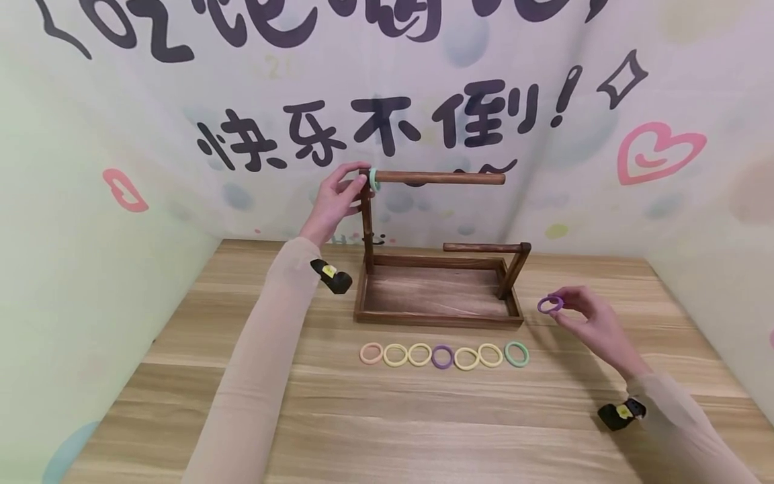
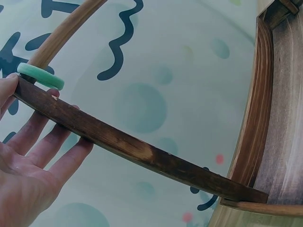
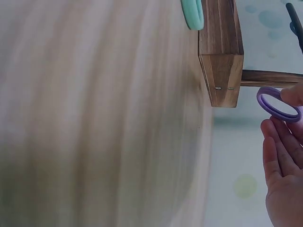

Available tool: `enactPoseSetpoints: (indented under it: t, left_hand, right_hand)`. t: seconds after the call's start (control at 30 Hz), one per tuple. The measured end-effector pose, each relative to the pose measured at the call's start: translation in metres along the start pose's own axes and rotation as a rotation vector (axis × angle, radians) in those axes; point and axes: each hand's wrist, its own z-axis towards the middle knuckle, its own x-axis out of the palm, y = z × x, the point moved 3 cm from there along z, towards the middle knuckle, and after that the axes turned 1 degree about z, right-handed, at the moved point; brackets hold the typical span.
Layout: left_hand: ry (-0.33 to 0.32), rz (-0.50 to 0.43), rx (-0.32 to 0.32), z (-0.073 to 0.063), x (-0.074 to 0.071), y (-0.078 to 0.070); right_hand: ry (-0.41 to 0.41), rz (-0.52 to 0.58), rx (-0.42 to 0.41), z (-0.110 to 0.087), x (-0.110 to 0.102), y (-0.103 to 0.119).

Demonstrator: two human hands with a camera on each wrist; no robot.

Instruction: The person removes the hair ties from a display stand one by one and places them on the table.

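Observation:
My left hand (image 1: 335,198) is at the top of the tall post (image 2: 128,142) of a dark wooden rack. Its thumb and index finger pinch a mint-green ring (image 2: 40,75) at the inner end of the upper rod (image 1: 447,177); the other fingers spread out behind the post. To the right of the rack, my right hand (image 1: 595,326) holds a purple ring (image 3: 265,101) in the air between thumb and fingers. On the table in front lies a row of rings: a pink one (image 1: 371,353), several yellow ones (image 1: 396,365), a purple one (image 1: 443,367) and a green one (image 1: 517,364).
The rack's shallow tray (image 1: 435,319) rests on the wood-grain table (image 1: 387,430). A shorter post on its right bears a lower rod (image 1: 480,248) pointing left. Behind hangs a pale printed cloth (image 1: 290,87) with dark lettering.

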Motion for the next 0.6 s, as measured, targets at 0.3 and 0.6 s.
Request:
enactPoseSetpoints:
  t: [0.3,0.6]
  left_hand:
    - [-0.001,0.01,0.01,-0.001,0.001,-0.002]
    - [-0.001,0.015,-0.007,-0.001,0.001,-0.002]
  right_hand:
    - [0.057,0.054,0.025,-0.012,0.002,-0.008]
    - [0.21,0.122,0.092,-0.024,0.005,-0.01]
